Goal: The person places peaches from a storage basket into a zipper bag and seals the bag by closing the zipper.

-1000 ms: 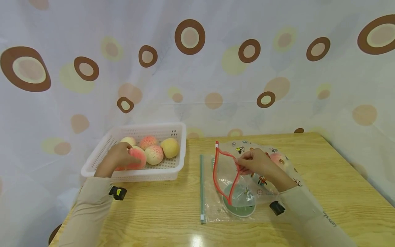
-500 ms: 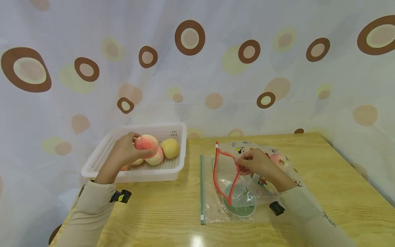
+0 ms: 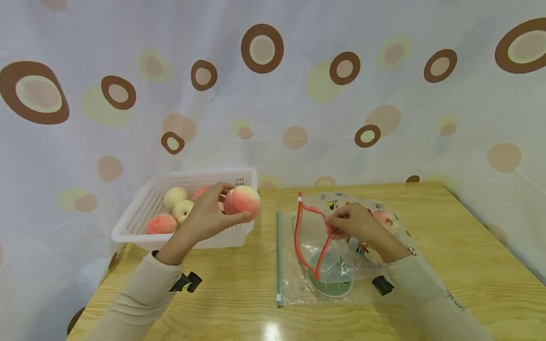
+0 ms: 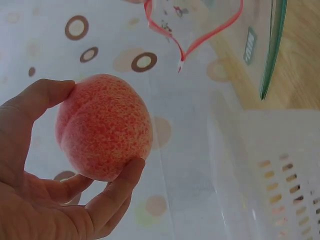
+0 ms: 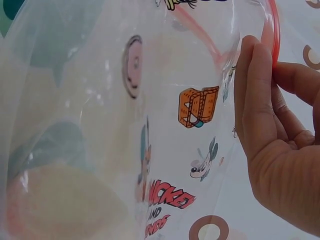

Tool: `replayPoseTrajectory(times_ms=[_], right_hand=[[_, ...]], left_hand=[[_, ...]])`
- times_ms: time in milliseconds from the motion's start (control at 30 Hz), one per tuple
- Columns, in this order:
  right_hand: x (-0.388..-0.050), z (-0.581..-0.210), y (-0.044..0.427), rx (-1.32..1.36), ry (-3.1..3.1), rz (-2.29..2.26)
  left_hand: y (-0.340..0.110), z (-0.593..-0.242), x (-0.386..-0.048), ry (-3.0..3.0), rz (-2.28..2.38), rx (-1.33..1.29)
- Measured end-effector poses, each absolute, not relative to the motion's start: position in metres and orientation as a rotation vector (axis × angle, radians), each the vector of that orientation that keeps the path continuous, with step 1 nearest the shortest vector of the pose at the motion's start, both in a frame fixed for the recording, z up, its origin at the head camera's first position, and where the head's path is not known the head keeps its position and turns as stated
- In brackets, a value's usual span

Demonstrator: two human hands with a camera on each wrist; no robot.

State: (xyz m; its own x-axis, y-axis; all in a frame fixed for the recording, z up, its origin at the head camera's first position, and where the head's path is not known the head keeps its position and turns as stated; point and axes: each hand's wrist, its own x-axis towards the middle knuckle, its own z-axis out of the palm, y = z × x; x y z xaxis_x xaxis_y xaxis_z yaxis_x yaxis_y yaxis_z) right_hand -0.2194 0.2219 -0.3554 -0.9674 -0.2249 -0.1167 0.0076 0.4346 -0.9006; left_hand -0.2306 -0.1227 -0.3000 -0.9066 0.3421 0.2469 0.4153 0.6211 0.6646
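Note:
My left hand [image 3: 209, 215] grips a pink-and-cream peach [image 3: 242, 203] above the right end of a white slotted basket [image 3: 141, 239]. In the left wrist view, thumb and fingers curl round the peach [image 4: 105, 127]. Several more peaches [image 3: 162, 224] lie in the basket. My right hand [image 3: 353, 221] pinches the red-edged mouth of a clear zip bag [image 3: 317, 270] printed with cartoon figures, and the mouth gapes toward the basket. Inside that bag a peach [image 3: 382, 219] shows, partly covered by the right hand and forearm. In the right wrist view, fingers and thumb hold the bag's red edge [image 5: 275, 35].
Under the printed bag lies a second clear zip bag with a teal edge [image 3: 279, 260] and a green round print [image 3: 330, 282]. Everything stands on a wooden table [image 3: 222, 298]. A patterned curtain [image 3: 273, 104] hangs behind it.
The left hand has lifted a peach from the basket's left part and carried it right, to above the basket's right side. The right hand has stayed at the bag's edge.

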Motion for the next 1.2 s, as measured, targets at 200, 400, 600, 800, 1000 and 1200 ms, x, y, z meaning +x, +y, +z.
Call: replayPoseTrajectory(times_ms=[200, 400, 600, 800, 1000, 1200], right_hand=[[-0.221, -0.358, 0.223, -0.164, 2.466, -1.555], [-0.220, -0.360, 0.223, -0.152, 2.468, -1.558], [-0.216, -0.355, 0.223, -0.184, 2.460, -1.581], [-0.217, -0.355, 0.224, -0.195, 2.458, -1.584], [-0.218, -0.357, 0.220, -0.177, 2.430, -1.606], [-0.217, -0.355, 0.219, -0.169, 2.457, -1.582]], left_hand=[[-0.095, -0.317, -0.218, -2.672, -1.281, -0.738], [-0.068, -0.339, -0.212, -2.649, -1.298, -0.840], [-0.048, -0.364, -0.209, -2.625, -1.371, -0.881], [-0.026, -0.388, -0.209, -2.670, -1.419, -0.878], [-0.010, -0.404, -0.212, -2.742, -1.386, -0.864], [-0.001, -0.414, -0.218, -2.787, -1.295, -0.934]])
